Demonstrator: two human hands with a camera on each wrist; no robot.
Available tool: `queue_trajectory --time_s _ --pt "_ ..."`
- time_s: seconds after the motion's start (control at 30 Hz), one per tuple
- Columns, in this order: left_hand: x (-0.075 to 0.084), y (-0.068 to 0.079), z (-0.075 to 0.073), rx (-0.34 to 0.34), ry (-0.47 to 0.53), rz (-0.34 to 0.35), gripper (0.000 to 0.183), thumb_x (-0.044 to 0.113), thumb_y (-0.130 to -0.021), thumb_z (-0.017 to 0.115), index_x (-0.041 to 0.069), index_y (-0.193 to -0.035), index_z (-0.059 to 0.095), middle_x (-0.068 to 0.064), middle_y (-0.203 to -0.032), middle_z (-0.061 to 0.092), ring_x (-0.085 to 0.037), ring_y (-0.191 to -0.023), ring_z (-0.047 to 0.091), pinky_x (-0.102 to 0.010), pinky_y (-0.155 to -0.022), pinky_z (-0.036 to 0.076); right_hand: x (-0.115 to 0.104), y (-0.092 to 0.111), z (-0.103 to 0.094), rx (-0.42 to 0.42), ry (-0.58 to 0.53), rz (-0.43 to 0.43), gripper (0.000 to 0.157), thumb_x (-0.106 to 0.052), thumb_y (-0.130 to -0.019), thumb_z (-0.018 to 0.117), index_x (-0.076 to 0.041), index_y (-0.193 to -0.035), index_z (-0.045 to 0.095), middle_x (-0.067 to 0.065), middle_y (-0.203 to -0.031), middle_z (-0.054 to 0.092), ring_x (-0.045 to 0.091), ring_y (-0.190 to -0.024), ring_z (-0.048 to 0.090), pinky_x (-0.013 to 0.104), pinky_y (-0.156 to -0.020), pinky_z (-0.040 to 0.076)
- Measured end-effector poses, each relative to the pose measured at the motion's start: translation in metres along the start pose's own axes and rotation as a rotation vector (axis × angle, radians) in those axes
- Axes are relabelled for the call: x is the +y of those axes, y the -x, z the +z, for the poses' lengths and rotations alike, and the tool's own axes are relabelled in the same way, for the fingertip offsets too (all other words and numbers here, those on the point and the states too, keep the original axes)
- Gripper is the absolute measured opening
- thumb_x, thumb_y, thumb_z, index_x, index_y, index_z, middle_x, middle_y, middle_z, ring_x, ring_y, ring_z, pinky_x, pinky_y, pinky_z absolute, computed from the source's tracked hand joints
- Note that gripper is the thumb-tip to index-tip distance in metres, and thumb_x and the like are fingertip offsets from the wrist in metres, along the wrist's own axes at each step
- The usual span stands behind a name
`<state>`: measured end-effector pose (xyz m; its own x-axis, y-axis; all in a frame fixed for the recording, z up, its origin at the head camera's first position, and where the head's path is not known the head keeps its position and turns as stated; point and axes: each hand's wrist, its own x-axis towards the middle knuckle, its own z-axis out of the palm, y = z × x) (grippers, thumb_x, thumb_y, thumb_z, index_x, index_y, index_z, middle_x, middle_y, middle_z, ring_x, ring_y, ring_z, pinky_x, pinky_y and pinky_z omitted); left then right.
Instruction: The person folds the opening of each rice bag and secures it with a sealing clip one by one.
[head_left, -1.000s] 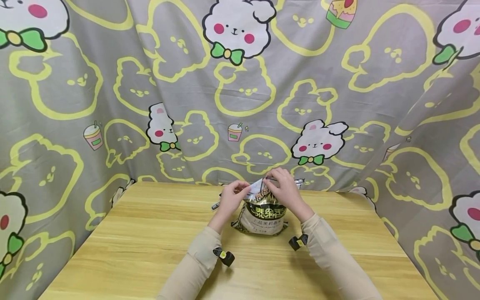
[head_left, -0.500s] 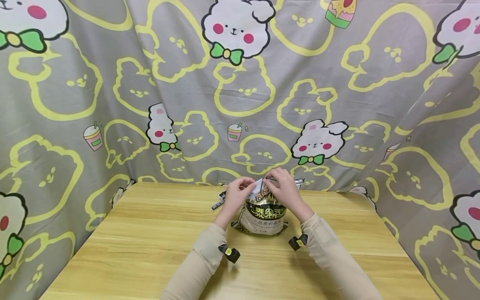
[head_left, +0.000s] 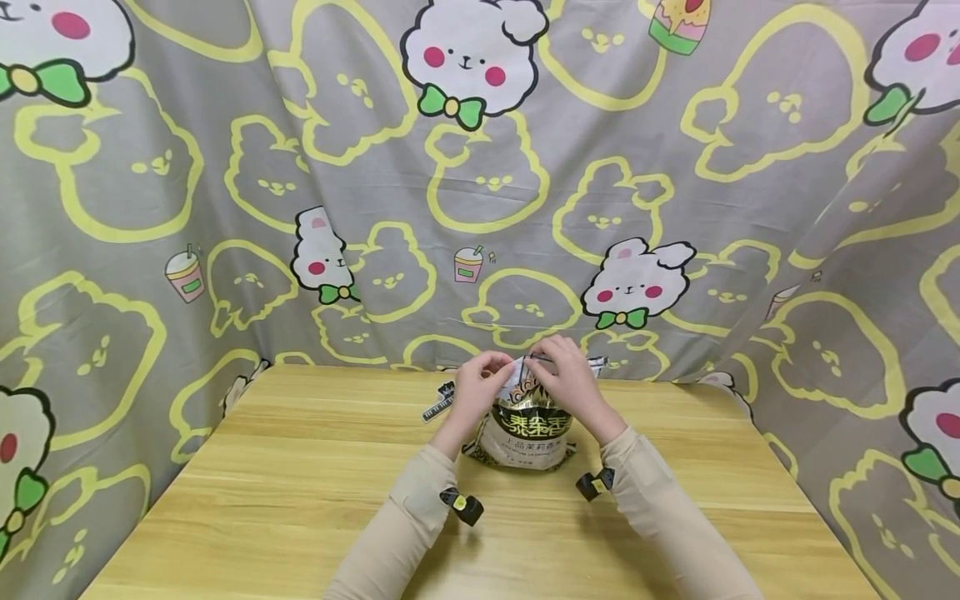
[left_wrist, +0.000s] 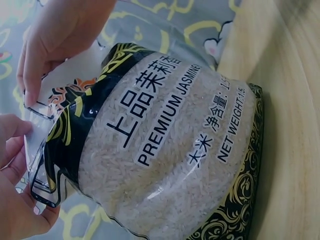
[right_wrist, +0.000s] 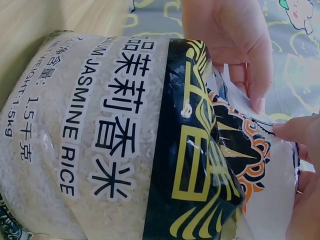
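Observation:
A clear-fronted bag of jasmine rice [head_left: 527, 446], with black and gold bands, stands upright on the wooden table. Its top is loose and whitish above the grains, as the right wrist view shows. My left hand [head_left: 478, 390] pinches the left part of that top edge between thumb and fingers. Close beside it, my right hand [head_left: 567, 373] grips the top edge near its middle, thumb in front and fingers behind. The bag's upper right corner sticks out past the right hand. In the left wrist view, the bag's edge looks folded at the left fingers [left_wrist: 15, 167].
A black clip with a piano-key pattern [head_left: 437, 407] lies on the table [head_left: 315, 467], left of the bag and partly behind the left hand. A grey patterned curtain [head_left: 405, 200] hangs behind the table and along both sides.
My left hand has shifted slightly right along the bag's top edge, closer to the right hand, uncovering more of the clip. The right hand and the bag's body stay nearly still.

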<state>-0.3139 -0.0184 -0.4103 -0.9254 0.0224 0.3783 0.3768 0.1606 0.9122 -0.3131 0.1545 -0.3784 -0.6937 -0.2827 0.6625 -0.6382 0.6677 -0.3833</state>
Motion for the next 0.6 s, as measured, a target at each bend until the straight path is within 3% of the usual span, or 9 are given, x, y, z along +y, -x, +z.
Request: queue_trajectory --time_s 0.23,0.6 --pt "-0.005 0.003 -0.003 0.007 0.036 -0.039 0.013 0.021 -0.087 0.072 0.011 -0.096 0.072 -0.009 -0.086 0.066 -0.014 -0.075 0.055 -0.020 -0.059 0.049 -0.001 0.000 -0.001 -0.018 0.003 0.029 0.011 -0.019 -0.090 0.069 -0.008 -0.091 0.067 0.009 -0.099 0.066 0.027 -0.093 0.055 0.043 -0.083 0.046" --pt "-0.017 0.006 -0.011 0.019 0.019 -0.010 0.015 0.021 -0.088 0.072 0.008 -0.095 0.072 -0.008 -0.086 0.067 -0.010 -0.073 0.056 -0.019 -0.061 0.051 0.000 0.000 0.000 -0.017 0.007 0.032 0.011 -0.019 -0.090 0.069 -0.008 -0.092 0.067 0.009 -0.098 0.066 0.027 -0.092 0.055 0.043 -0.082 0.047"
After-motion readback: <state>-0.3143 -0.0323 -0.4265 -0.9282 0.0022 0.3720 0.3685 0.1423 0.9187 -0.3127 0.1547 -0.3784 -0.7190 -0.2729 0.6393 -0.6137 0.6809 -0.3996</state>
